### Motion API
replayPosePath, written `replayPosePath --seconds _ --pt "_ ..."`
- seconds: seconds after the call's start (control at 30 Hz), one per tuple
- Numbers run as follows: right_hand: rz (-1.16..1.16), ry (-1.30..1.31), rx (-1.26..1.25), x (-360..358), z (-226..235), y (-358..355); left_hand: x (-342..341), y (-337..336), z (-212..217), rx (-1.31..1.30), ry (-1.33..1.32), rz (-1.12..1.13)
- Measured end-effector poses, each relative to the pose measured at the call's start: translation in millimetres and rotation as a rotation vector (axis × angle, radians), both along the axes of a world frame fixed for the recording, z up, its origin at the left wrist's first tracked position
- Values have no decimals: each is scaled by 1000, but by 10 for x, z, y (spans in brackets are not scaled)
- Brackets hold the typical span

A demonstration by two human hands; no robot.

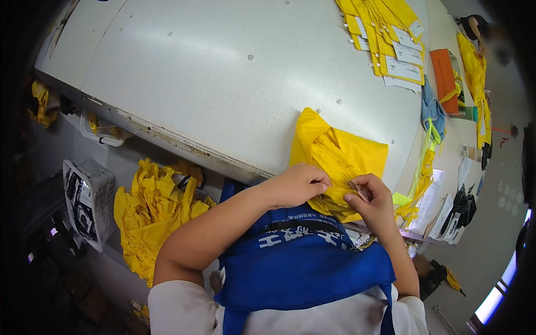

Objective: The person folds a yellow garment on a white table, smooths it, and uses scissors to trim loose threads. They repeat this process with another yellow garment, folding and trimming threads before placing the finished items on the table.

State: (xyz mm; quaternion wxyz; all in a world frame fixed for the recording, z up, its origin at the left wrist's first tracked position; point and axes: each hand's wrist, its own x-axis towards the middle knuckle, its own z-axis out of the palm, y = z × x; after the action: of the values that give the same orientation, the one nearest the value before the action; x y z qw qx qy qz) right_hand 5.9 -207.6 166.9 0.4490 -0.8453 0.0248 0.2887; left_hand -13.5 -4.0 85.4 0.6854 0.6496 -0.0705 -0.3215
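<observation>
Item logged from my remote station: folded yellow fabric garment point(335, 153) at the near edge of the pale grey desk point(223, 72), my left hand point(296, 184) and right hand point(373, 200) both pinching its lower hem, a small metal tool in the right fingers, stacked yellow tagged pieces point(385, 39) well beyond.

left hand point(296, 184): fingers curled, pinching | right hand point(371, 201): fingertips pinching, close beside left | forearms bent inward
</observation>
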Motion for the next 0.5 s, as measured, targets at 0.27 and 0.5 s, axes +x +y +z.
replayPosePath --seconds 0.27,0.5 --pt "607 -629 -320 -42 205 235 59 6 133 -37 181 -42" --pt "715 -593 -308 42 204 295 58 4 55 -56 173 -55"
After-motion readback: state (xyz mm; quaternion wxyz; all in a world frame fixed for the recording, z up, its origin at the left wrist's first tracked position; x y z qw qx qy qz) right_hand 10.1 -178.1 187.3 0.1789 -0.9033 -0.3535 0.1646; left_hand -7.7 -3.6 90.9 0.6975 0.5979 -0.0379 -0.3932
